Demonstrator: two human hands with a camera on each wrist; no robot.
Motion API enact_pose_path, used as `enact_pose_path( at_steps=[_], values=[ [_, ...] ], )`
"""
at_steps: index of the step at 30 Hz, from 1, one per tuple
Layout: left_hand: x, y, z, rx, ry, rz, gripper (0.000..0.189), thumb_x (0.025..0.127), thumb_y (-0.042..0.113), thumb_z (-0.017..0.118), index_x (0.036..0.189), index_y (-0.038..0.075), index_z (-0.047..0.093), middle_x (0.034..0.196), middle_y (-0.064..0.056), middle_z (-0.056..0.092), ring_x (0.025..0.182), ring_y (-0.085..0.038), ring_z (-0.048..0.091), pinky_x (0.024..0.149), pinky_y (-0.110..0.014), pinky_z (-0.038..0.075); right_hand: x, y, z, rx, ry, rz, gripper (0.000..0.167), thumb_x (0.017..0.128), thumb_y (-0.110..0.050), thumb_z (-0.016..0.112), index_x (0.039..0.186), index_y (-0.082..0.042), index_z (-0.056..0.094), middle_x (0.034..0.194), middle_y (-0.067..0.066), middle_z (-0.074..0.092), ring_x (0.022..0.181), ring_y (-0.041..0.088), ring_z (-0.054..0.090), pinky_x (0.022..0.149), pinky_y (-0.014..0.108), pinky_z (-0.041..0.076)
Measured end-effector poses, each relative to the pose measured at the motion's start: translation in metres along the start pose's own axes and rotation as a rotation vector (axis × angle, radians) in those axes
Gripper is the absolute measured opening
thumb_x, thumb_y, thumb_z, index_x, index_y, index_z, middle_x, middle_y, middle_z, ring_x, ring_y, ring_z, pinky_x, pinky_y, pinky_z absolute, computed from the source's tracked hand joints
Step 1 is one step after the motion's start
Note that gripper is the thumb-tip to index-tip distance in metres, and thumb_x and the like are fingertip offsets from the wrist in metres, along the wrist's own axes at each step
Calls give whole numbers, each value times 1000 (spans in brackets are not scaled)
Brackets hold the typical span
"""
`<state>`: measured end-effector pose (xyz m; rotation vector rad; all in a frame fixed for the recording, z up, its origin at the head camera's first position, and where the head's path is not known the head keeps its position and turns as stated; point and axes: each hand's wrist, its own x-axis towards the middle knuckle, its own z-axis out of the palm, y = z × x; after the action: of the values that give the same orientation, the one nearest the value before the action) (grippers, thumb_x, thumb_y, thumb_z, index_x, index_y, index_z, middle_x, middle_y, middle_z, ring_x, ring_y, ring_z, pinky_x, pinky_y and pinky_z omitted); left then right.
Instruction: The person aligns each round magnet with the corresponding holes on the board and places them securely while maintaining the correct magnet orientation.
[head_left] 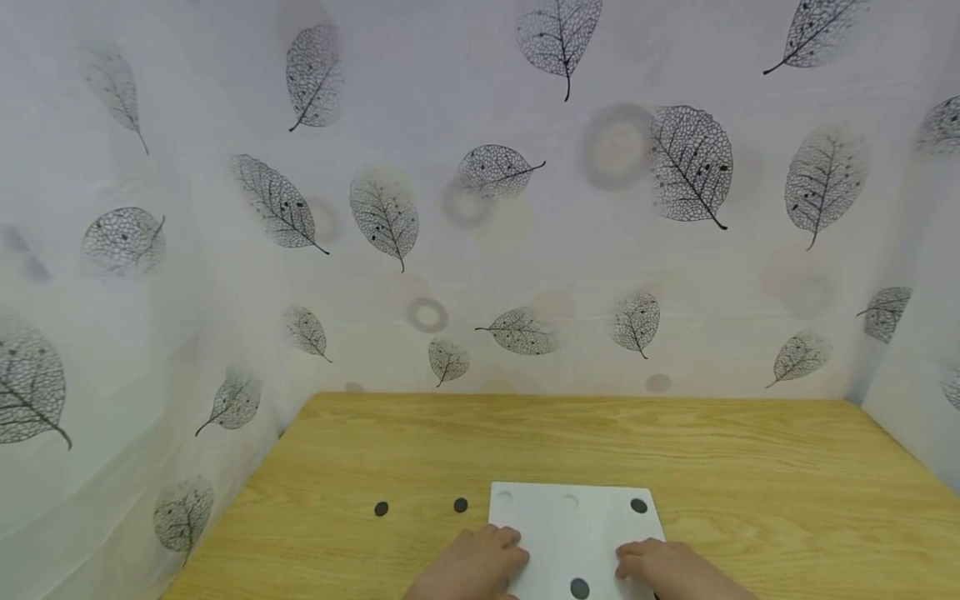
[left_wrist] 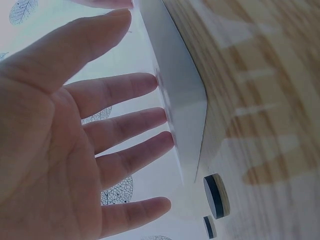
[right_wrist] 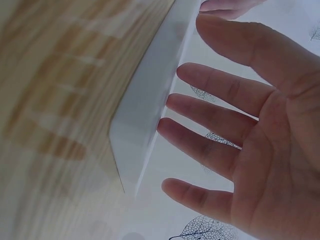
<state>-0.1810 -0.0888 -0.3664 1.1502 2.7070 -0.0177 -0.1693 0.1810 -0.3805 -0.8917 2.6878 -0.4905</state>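
Observation:
A white board (head_left: 570,542) lies flat on the wooden table near its front, its lower part cut off by the head view. One black disc (head_left: 638,506) is at its far right corner, another black disc (head_left: 580,588) nearer the middle. Two pale round marks, one a circle (head_left: 570,502), show along the far edge. My left hand (head_left: 474,567) rests at the board's left side, fingertips touching the white surface (left_wrist: 182,95). On the right side my right hand (head_left: 678,571) touches it likewise. Both hands have spread, nearly straight fingers (right_wrist: 215,110) and hold nothing.
Left of the board, two loose black discs lie on the wooden table (head_left: 390,442): a nearer disc (head_left: 461,505) and a farther disc (head_left: 382,508). A pale leaf-patterned curtain (head_left: 450,250) hangs behind the table and along both sides.

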Motion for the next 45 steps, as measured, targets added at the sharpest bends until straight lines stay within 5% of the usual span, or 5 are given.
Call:
enact_pose_path(
  at_steps=[25, 34, 45],
  values=[
    [0, 0, -1, -19, -14, -3, 34, 75, 43, 64, 103, 23, 61, 99, 12, 52, 87, -6, 48, 73, -27, 43, -2, -4, 1, 24, -10, 53, 43, 65, -50, 69, 91, -17, 66, 101, 5, 60, 91, 22, 57, 74, 36, 47],
    [-4, -1, -2, -40, 80, -51, 35, 73, 41, 67, 103, 25, 61, 108, 10, 53, 95, -9, 49, 78, -31, 43, -2, -4, 2, 9, -3, 51, 45, 65, -53, 68, 90, -16, 65, 100, 5, 61, 91, 23, 57, 74, 36, 47],
    [-13, -11, -15, 43, 278, 11, 29, 80, 37, 62, 102, 18, 63, 111, 4, 55, 101, -12, 50, 79, -32, 44, -3, -4, -1, 27, -14, 45, 45, 67, -52, 67, 92, -14, 64, 102, 7, 60, 91, 22, 57, 74, 34, 47]
  ],
)
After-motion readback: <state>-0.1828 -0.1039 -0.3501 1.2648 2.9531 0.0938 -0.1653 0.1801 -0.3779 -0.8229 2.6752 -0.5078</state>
